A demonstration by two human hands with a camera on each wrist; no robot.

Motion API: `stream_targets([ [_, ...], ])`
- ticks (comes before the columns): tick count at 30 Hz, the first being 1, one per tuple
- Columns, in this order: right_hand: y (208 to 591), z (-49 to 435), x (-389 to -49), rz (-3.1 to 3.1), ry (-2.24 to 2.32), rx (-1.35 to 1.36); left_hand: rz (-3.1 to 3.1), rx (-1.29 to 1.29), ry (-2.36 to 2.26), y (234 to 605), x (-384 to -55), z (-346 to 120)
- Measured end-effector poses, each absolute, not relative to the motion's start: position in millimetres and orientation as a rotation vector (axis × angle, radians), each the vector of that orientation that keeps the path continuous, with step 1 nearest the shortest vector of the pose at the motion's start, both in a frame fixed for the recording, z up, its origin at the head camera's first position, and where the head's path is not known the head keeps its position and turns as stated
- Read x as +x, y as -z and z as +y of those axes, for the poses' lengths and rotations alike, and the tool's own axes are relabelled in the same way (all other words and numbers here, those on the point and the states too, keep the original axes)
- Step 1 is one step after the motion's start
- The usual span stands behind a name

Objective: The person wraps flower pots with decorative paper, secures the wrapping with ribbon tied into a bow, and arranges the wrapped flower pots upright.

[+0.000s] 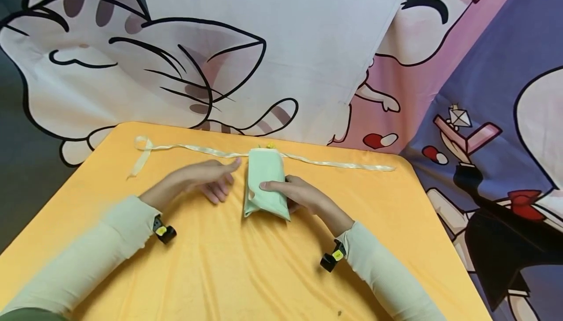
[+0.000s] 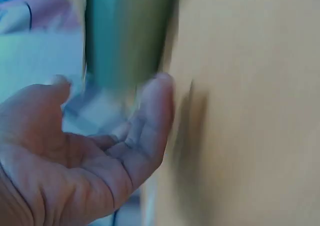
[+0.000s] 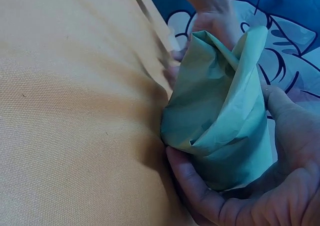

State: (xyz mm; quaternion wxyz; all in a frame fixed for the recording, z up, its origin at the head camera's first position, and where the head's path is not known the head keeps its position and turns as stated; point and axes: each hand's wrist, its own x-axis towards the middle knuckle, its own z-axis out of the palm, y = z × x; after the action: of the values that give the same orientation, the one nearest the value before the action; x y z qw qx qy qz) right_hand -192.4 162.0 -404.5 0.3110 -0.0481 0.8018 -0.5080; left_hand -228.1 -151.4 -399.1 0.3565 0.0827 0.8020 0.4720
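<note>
A package wrapped in pale green paper [image 1: 266,177] lies on the yellow cloth in the middle of the head view. My right hand [image 1: 303,194] grips it from the right side, thumb on top and fingers beneath its edge. In the right wrist view, the near end of the green paper [image 3: 215,110] shows loose, folded flaps. To the left of the package, apart from it, my left hand [image 1: 210,177] is held with relaxed fingers and nothing in its palm. Behind the package, a cream satin ribbon [image 1: 338,164] stretches across the cloth.
The yellow-covered table [image 1: 211,272] has rounded far corners. Small yellow bits [image 1: 270,145] peek out behind the package. Cartoon-printed curtains [image 1: 308,42] hang beyond the far and right edges. Each wrist carries a small black camera [image 1: 333,257].
</note>
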Motion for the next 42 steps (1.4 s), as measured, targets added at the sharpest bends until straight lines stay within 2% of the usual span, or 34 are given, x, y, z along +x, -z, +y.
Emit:
stream_targets([
  [5, 406.4, 162.5, -193.9, 2.101, 1.354, -0.143, 1.852, 0.098, -1.374, 411.4, -213.2, -117.3],
  [11, 406.2, 163.7, -194.2, 2.086, 1.366, -0.125, 1.756, 0.039, -1.512, 415.9, -210.0, -100.0],
  [42, 409.5, 169.8, -198.0, 2.003, 1.400, -0.100, 1.717, 0.093, -1.568, 422.7, -208.6, -92.1],
])
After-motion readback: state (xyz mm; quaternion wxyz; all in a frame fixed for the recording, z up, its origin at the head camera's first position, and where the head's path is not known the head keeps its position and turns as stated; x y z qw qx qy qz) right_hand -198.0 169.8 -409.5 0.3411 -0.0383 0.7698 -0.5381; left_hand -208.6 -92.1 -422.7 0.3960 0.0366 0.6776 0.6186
